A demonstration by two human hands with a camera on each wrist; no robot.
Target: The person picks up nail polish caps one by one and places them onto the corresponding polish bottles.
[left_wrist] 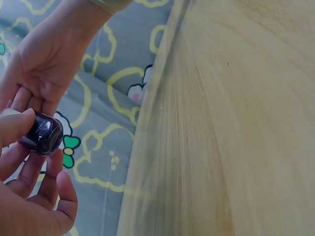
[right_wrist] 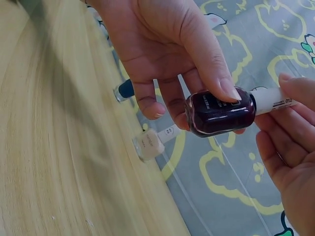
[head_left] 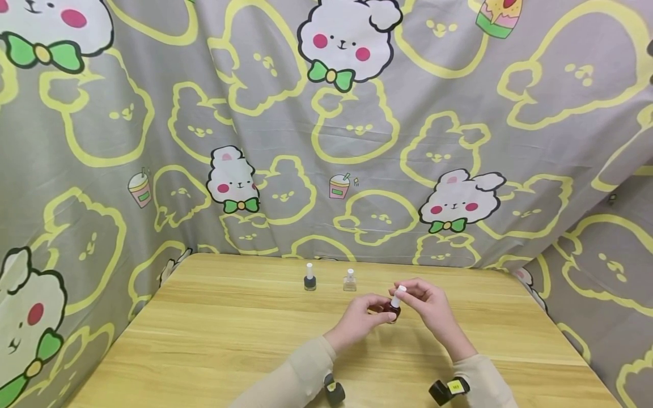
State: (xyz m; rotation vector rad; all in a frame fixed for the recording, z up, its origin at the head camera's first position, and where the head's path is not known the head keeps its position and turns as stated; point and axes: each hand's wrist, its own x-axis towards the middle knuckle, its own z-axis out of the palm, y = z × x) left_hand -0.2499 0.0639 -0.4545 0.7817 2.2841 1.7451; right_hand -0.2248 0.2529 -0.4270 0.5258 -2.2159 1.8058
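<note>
A bottle of dark red nail polish [right_wrist: 221, 113] with a white cap [right_wrist: 270, 100] is held above the table between both hands. My left hand [head_left: 357, 317] grips the glass body, its thumb lying across the front in the right wrist view. The right hand [head_left: 428, 306] pinches the white cap between thumb and fingers. The bottle leans slightly, cap toward the upper right in the head view. From the left wrist, the dark bottle [left_wrist: 45, 135] shows its base, and its cap is hidden there.
Behind the hands, a dark blue nail polish bottle [head_left: 309, 282] and a clear one [head_left: 349, 281] stand upright near the far edge of the wooden table [head_left: 214, 328], both white-capped. A patterned grey curtain [head_left: 285, 136] hangs around the table.
</note>
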